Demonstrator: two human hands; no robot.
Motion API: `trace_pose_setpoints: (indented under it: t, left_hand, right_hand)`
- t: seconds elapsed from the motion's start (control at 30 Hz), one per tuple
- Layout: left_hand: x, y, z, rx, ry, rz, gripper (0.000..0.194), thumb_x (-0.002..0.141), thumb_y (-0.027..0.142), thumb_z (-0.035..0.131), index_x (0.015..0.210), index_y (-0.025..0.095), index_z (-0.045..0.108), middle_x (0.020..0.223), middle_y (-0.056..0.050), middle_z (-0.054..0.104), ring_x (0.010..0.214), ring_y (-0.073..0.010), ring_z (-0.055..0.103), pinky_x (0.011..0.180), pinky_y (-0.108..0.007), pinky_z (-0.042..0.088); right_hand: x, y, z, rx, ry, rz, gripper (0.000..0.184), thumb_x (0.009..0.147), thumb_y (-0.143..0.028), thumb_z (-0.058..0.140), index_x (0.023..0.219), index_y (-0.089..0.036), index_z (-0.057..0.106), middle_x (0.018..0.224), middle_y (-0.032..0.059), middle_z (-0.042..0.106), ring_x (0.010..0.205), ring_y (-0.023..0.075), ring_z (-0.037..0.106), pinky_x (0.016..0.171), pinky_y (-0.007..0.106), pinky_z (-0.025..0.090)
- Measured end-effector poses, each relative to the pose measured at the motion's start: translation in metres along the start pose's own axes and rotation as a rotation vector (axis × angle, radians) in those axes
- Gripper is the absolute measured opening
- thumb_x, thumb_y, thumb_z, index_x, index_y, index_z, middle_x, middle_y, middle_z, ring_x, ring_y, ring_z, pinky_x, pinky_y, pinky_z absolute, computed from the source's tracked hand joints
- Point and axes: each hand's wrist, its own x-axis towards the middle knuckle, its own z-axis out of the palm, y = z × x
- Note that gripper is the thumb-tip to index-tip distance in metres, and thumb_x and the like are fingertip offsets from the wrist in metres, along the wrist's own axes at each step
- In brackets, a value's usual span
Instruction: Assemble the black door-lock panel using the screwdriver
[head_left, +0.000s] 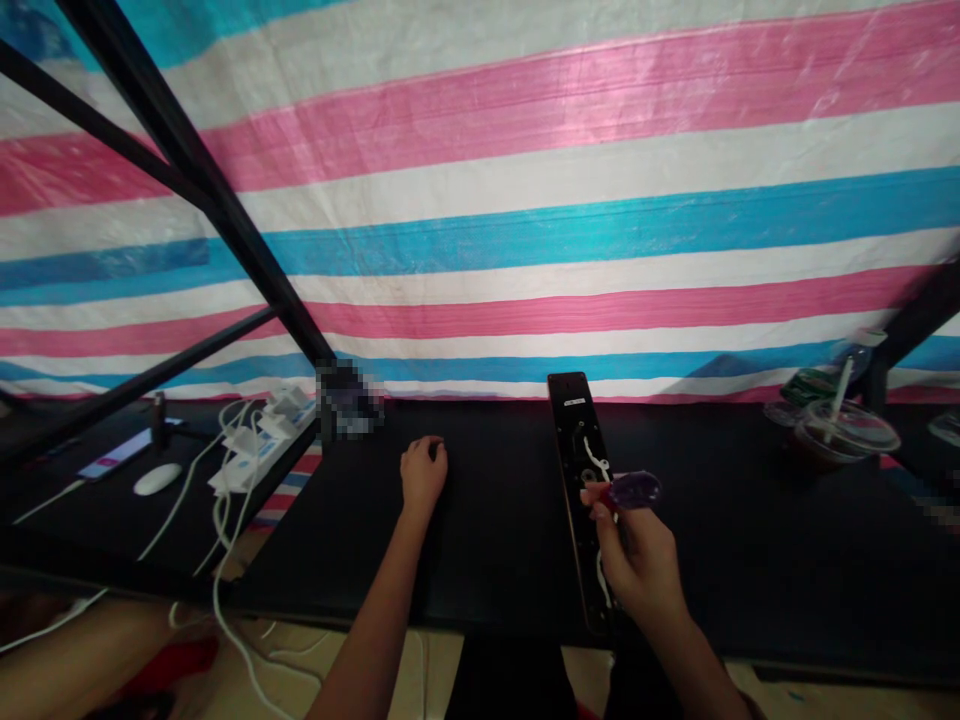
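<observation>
A long, narrow black device casing (574, 440) lies lengthwise across the dark table, with white wires and small fittings along its face. Over its middle, my right hand (641, 560) grips a screwdriver (636, 490) by its translucent purple and red handle. The fingers hide the tool's shaft and tip, so I cannot tell whether it touches the casing. To the left of the casing, my left hand (424, 470) rests on the table. Its fingers are loosely bent, a gap shows beside the thumb, and it holds nothing visible.
White power strips (262, 440) with tangled cables are at the left, beside a white mouse (157, 479) and a phone (127, 452). A lidded plastic cup (844, 435) with a straw stands at the right. Black metal bars (247, 260) slant before the striped sheet (525, 220).
</observation>
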Motion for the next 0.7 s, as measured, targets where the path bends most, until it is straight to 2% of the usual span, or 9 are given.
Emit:
trace_pose_setpoints:
  t: [0.07,0.17,0.23,0.3,0.37,0.47,0.6,0.7]
  left_hand:
    - [-0.035,0.034,0.013,-0.086,-0.090,0.060,0.022,0.090,0.022,0.052,0.101,0.019,0.072,0.106,-0.011,0.073,0.105,-0.0264,0.068,0.100,-0.044,0.052]
    - [-0.104,0.084,0.037,-0.247,-0.271,0.189,0.028,0.095,0.030,0.053,0.117,0.026,0.070,0.116,-0.005,0.074,0.108,-0.0187,0.070,0.096,-0.032,0.056]
    - [-0.145,0.107,0.053,-0.490,-0.414,0.270,0.038,0.096,0.029,0.054,0.132,0.026,0.063,0.139,-0.009,0.064,0.129,-0.0210,0.060,0.110,-0.038,0.048]
    - [-0.172,0.118,0.066,-0.599,-0.389,0.212,0.038,0.097,0.026,0.051,0.133,0.027,0.063,0.149,-0.009,0.055,0.139,-0.0222,0.051,0.117,-0.042,0.041]
    - [-0.182,0.120,0.076,-0.656,-0.333,0.139,0.035,0.097,0.026,0.051,0.129,0.028,0.065,0.143,-0.008,0.061,0.136,-0.0228,0.054,0.117,-0.045,0.041]
    - [-0.176,0.120,0.081,-0.679,-0.285,0.096,0.028,0.096,0.027,0.055,0.117,0.027,0.072,0.134,-0.009,0.067,0.130,-0.0246,0.060,0.113,-0.047,0.045]
    - [-0.161,0.123,0.077,-0.625,-0.230,0.140,0.020,0.092,0.026,0.060,0.101,0.024,0.078,0.138,-0.012,0.065,0.132,-0.0289,0.058,0.110,-0.049,0.047]
    - [-0.158,0.123,0.075,-0.591,-0.220,0.196,0.018,0.091,0.025,0.062,0.100,0.024,0.078,0.143,-0.013,0.061,0.134,-0.0296,0.056,0.111,-0.049,0.046]
  right_hand:
    - [-0.001,0.002,0.001,0.024,-0.011,-0.008,0.014,0.095,-0.020,0.059,0.099,-0.023,0.072,0.094,0.0063,0.076,0.086,0.0209,0.074,0.078,0.030,0.061]
    - [-0.005,0.007,0.002,0.068,-0.028,0.045,0.012,0.093,-0.021,0.063,0.099,-0.024,0.072,0.097,0.0066,0.073,0.088,0.0207,0.073,0.078,0.030,0.060]
    - [-0.009,0.011,0.001,0.078,-0.026,0.110,0.014,0.092,-0.023,0.064,0.105,-0.023,0.071,0.097,0.0070,0.073,0.088,0.0213,0.072,0.078,0.032,0.060]
    - [-0.012,0.013,-0.001,0.077,-0.044,0.155,0.016,0.094,-0.025,0.062,0.108,-0.022,0.069,0.098,0.0077,0.074,0.088,0.0215,0.073,0.079,0.032,0.060]
    - [-0.013,0.014,-0.002,0.065,-0.065,0.145,0.018,0.097,-0.025,0.055,0.109,-0.020,0.069,0.101,0.0093,0.076,0.090,0.0218,0.074,0.081,0.033,0.061]
    - [-0.010,0.012,-0.001,0.031,-0.045,0.075,0.019,0.098,-0.024,0.052,0.105,-0.020,0.069,0.100,0.0099,0.076,0.090,0.0221,0.075,0.081,0.033,0.061]
    - [-0.001,0.009,0.002,0.027,0.002,-0.015,0.015,0.095,-0.022,0.058,0.095,-0.021,0.073,0.094,0.0079,0.076,0.087,0.0217,0.074,0.075,0.030,0.061]
    - [0.001,0.013,0.002,0.045,0.008,0.028,0.013,0.094,-0.022,0.060,0.097,-0.022,0.073,0.101,0.0090,0.075,0.094,0.0229,0.073,0.079,0.031,0.061]
